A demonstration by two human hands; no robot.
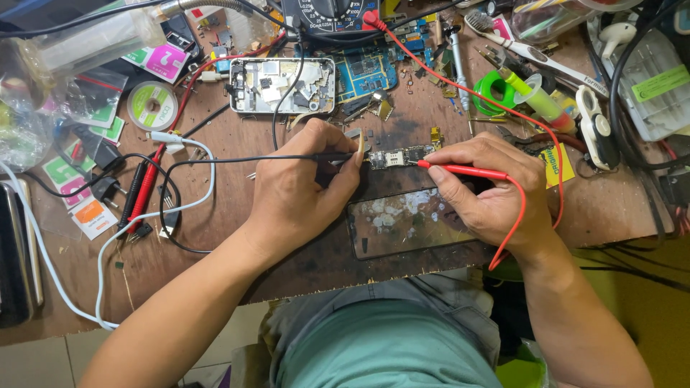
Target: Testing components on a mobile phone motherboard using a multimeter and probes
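My left hand [298, 183] grips a black test probe [336, 156] whose tip touches the left end of a small circuit board [399, 155] on the wooden bench. My right hand [489, 187] pinches a red test probe [460, 170], its tip against the board's right end. The red lead [460, 86] runs up to a black multimeter [329, 14] at the far edge. A dark phone screen panel [402, 223] lies just below the board, between my hands.
An opened phone chassis [282, 86] and a blue circuit board [366, 72] lie behind. Tape roll [152, 105], spare probes [144, 190], white cable [43, 251] and plastic bags sit left. A green-tipped syringe [535, 97], toothbrush [517, 47] and grey tray [658, 90] sit right.
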